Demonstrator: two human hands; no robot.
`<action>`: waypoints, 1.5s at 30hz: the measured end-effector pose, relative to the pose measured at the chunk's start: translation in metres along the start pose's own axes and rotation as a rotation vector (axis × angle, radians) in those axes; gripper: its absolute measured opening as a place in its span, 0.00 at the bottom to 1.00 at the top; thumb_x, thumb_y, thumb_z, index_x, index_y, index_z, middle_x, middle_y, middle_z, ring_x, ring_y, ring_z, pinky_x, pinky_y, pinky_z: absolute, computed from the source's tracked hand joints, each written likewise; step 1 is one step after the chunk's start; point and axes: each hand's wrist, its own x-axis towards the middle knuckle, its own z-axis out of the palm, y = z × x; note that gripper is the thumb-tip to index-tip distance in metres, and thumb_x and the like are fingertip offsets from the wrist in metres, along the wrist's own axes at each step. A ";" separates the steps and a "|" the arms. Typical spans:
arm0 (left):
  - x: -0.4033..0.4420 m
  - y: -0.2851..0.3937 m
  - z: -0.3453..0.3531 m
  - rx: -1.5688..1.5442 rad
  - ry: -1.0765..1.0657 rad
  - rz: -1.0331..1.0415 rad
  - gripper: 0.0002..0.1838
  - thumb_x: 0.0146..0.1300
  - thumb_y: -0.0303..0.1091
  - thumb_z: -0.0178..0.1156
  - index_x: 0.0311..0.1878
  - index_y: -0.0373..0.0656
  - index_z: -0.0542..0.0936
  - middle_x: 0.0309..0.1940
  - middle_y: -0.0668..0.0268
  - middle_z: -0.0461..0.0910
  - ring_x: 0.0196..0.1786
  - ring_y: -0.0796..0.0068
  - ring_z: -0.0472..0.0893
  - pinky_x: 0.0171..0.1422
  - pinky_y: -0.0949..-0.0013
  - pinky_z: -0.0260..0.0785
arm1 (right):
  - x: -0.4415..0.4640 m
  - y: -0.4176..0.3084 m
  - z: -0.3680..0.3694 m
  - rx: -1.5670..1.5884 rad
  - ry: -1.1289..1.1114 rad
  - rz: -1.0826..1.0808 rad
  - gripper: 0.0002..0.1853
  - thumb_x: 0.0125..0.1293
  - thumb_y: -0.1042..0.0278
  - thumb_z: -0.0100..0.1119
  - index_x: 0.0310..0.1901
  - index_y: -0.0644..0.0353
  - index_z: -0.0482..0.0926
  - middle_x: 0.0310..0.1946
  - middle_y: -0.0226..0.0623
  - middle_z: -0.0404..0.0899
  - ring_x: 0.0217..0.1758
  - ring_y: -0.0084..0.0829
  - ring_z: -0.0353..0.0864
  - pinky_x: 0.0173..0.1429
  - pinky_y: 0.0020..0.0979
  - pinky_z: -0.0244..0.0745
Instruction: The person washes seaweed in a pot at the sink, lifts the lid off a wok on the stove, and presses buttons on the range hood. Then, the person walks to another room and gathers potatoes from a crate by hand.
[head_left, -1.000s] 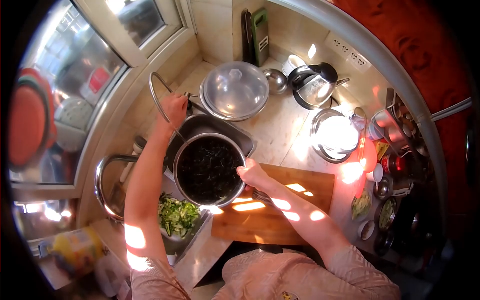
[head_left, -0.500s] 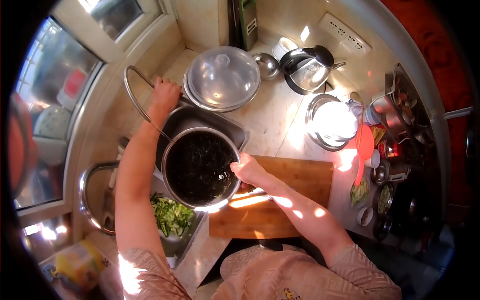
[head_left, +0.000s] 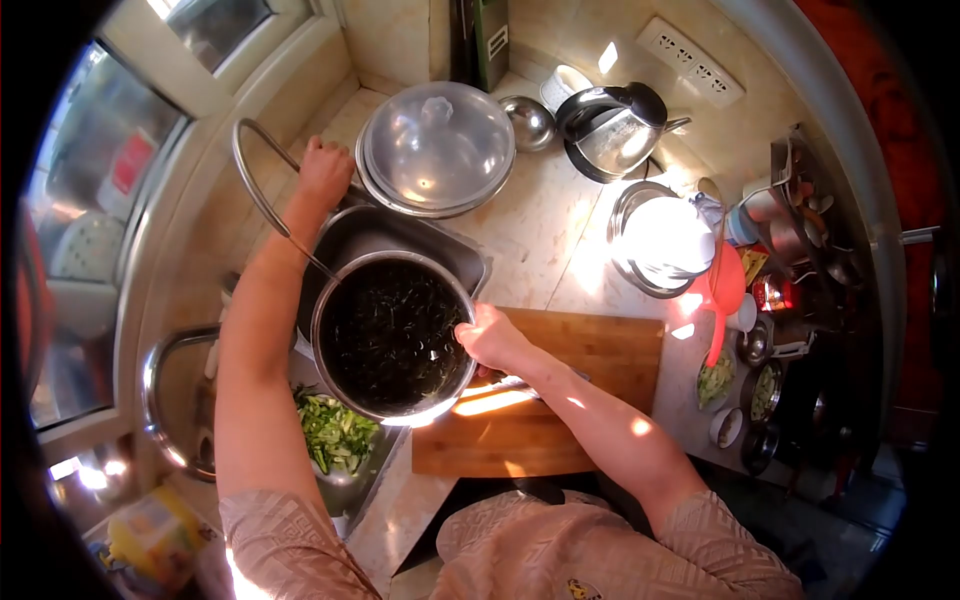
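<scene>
My right hand (head_left: 490, 340) grips the right rim of a round metal pot (head_left: 468, 372) holding dark strands in liquid. The pot sits over the sink (head_left: 455, 252), under the end of a thin curved faucet (head_left: 262, 195). My left hand (head_left: 326, 170) is closed at the base of the faucet, by its handle, which the hand hides. Chopped green vegetables (head_left: 335, 432) lie in the basin below the pot. To the right, partly under my right forearm, is a wooden cutting board (head_left: 600, 370).
A bowl under a translucent lid (head_left: 435, 150) stands behind the sink, beside a small metal bowl (head_left: 527, 122). An electric kettle (head_left: 615, 135), a sunlit stack of bowls (head_left: 665, 240) and a red ladle (head_left: 722, 285) are to the right. Another curved faucet (head_left: 152, 390) is at left.
The view has shifted, so most things appear farther left and slightly higher. The liquid surface in the pot looks more visible and rippled. Both hands keep their places on the pot and at the faucet.
</scene>
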 end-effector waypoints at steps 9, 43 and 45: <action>0.006 0.004 -0.004 -0.030 0.014 -0.114 0.08 0.49 0.33 0.57 0.17 0.47 0.78 0.23 0.65 0.79 0.33 0.65 0.79 0.49 0.58 0.61 | 0.002 0.003 0.000 -0.008 0.035 0.006 0.24 0.60 0.68 0.44 0.60 0.56 0.69 0.32 0.44 0.79 0.22 0.36 0.80 0.24 0.33 0.80; -0.132 0.169 -0.110 -0.926 -0.174 -0.567 0.19 0.45 0.26 0.64 0.45 0.41 0.80 0.43 0.56 0.80 0.42 0.54 0.80 0.50 0.64 0.73 | 0.023 0.029 0.002 0.080 -0.011 -0.169 0.19 0.59 0.67 0.47 0.51 0.68 0.73 0.28 0.47 0.80 0.19 0.36 0.79 0.22 0.32 0.77; -0.130 0.163 -0.131 -1.111 0.035 -0.770 0.14 0.50 0.21 0.61 0.43 0.36 0.80 0.34 0.61 0.82 0.40 0.71 0.81 0.49 0.72 0.71 | 0.026 0.029 0.001 0.080 0.003 -0.176 0.18 0.59 0.67 0.47 0.48 0.69 0.74 0.28 0.48 0.80 0.19 0.37 0.80 0.22 0.33 0.77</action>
